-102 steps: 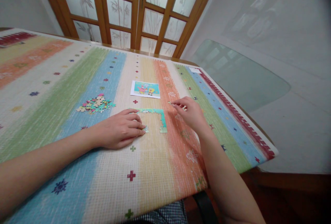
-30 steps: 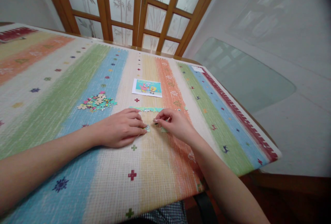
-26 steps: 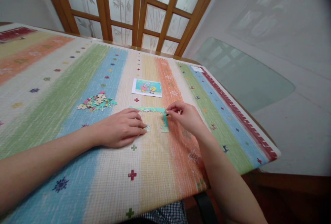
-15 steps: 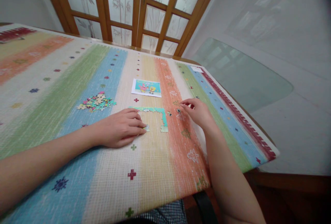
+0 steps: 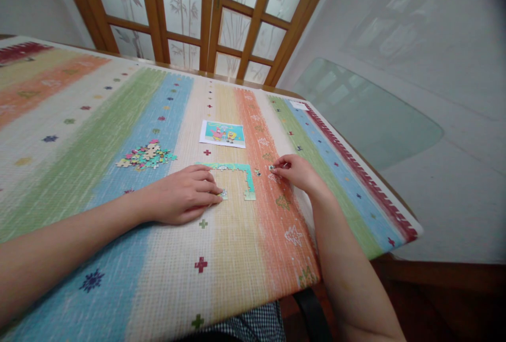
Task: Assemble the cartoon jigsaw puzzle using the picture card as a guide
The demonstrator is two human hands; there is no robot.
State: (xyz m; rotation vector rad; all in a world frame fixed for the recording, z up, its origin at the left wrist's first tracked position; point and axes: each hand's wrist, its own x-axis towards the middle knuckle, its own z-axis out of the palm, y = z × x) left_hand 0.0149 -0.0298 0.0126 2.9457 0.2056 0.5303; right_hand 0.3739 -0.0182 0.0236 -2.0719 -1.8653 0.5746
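Note:
A partly joined jigsaw puzzle border (image 5: pixel 250 178), teal with a pale green end, lies on the table in front of me. My left hand (image 5: pixel 193 194) rests flat over its left side, fingers stretched out. By those fingertips a small puzzle piece (image 5: pixel 224 194) shows, and the rest of that side is hidden under the hand. To the right of the border, my right hand (image 5: pixel 290 171) pinches a small dark-and-white puzzle piece (image 5: pixel 271 167) between thumb and fingertips, at the tablecloth. A loose puzzle piece (image 5: pixel 258 172) lies between that hand and the border.
A pile of loose puzzle pieces (image 5: pixel 148 155) sits to the left, beyond my left forearm. Behind the border lies a printed cartoon picture (image 5: pixel 222 134). A striped tablecloth (image 5: pixel 233 257) covers the table, whose right edge runs near a wall.
My right hand has come down slightly toward me, and its fingers have closed on the dark-and-white puzzle piece. My left hand stays on the border.

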